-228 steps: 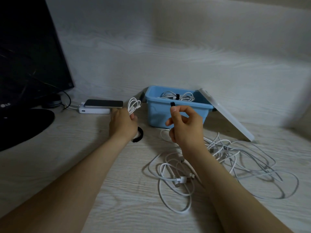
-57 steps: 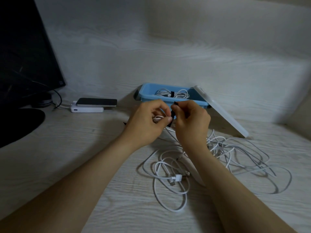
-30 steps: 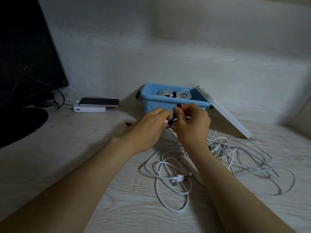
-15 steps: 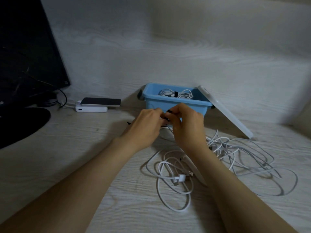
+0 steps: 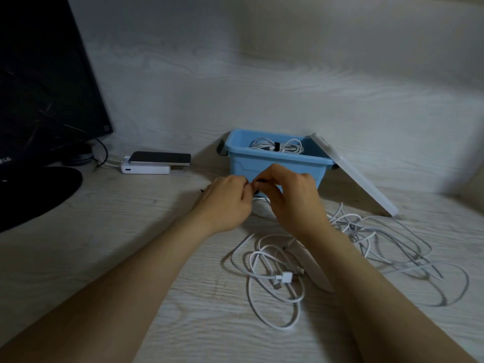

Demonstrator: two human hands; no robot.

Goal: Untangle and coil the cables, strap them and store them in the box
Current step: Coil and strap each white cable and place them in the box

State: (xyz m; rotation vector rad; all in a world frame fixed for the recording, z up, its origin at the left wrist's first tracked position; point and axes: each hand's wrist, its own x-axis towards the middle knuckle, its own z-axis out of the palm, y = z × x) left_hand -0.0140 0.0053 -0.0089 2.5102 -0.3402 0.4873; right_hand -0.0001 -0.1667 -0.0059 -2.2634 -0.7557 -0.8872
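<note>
Head view: left hand and right hand meet fingertip to fingertip just in front of the blue box, above the counter.
Left hand: fingers curled, gripping a small white coil that is mostly hidden behind both hands.
Right hand: fingers curled, pinching the black strap at that coil.
Blue box: far centre, open; a strapped coil lies inside; the white lid leans on its right side.
Loose cables: tangled on the counter, near and right of the hands.
Left side: phone atop a power bank; monitor far left.
</note>
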